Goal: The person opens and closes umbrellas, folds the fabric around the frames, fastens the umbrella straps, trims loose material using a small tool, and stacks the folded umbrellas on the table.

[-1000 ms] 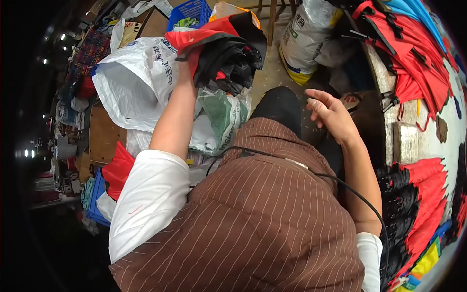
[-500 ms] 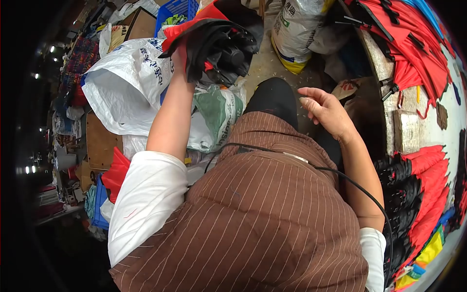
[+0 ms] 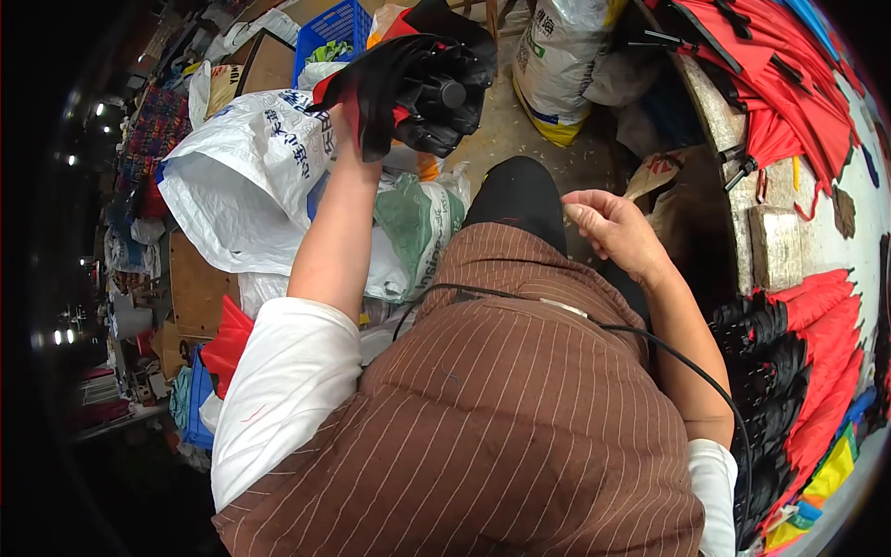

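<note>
A black and red umbrella point(image 3: 432, 88), its cloth gathered loosely around the ribs, is held up at the top centre on my left arm's side. My left hand point(image 3: 345, 125) is mostly hidden behind the cloth, with only the wrist side showing. The round black end of the umbrella faces me. My right hand point(image 3: 608, 227) hovers beside my dark-clad knee, thumb and forefinger pressed together. Whatever may be between those fingertips is too small to make out.
An open white sack point(image 3: 237, 181) lies left of my left forearm. Behind it stands a blue crate point(image 3: 329, 37). A full white and yellow sack point(image 3: 557, 70) stands ahead. At right, a table point(image 3: 854, 255) bears red umbrellas point(image 3: 775, 102) and a row of folded ones point(image 3: 821, 371).
The umbrella has turned so its round end faces me more, and less red shows. My right thumb and forefinger have closed together, and the hand has shifted slightly left and down.
</note>
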Tool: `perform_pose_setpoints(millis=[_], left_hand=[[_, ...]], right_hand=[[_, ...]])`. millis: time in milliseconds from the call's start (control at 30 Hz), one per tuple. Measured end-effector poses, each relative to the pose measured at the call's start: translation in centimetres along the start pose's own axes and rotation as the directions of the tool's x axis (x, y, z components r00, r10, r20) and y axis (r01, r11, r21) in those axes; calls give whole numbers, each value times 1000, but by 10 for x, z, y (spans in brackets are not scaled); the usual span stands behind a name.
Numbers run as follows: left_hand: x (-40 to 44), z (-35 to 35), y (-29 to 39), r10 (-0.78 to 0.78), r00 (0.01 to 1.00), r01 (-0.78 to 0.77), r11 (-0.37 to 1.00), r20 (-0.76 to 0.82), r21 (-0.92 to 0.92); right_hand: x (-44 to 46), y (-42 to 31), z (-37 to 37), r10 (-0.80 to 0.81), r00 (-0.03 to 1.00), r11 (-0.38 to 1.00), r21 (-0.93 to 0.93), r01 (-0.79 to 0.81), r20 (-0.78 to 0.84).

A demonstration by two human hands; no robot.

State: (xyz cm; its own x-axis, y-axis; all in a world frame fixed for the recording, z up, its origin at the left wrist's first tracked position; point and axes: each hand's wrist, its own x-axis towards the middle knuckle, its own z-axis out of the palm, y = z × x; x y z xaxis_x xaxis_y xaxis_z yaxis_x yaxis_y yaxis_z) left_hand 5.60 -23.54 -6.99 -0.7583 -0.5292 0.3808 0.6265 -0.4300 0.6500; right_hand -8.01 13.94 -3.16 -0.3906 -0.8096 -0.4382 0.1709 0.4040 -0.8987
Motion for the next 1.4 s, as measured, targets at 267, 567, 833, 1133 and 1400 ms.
perform_pose_setpoints(millis=[267, 567, 833, 1133, 1400], left_hand=[[3, 66, -11, -134, 932, 170, 982, -336, 78], [26, 167, 29, -287, 957, 281, 954, 45, 109], [49, 213, -21, -470, 849, 492, 870, 241, -37], [59, 203, -27, -388, 921, 389, 910, 38, -141], [16, 223, -49, -170, 888, 333, 878, 427, -344]], right_hand=[[5, -34, -30, -328, 931, 928, -239, 286, -162], [2, -79, 23, -725, 672, 383, -900, 208, -153], [-55, -74, 26, -220, 818, 965, -3, 261, 532], [-39, -56, -12, -767, 592, 526, -772, 356, -249], [-39, -33, -4, -285, 940, 884, -329, 333, 187]])
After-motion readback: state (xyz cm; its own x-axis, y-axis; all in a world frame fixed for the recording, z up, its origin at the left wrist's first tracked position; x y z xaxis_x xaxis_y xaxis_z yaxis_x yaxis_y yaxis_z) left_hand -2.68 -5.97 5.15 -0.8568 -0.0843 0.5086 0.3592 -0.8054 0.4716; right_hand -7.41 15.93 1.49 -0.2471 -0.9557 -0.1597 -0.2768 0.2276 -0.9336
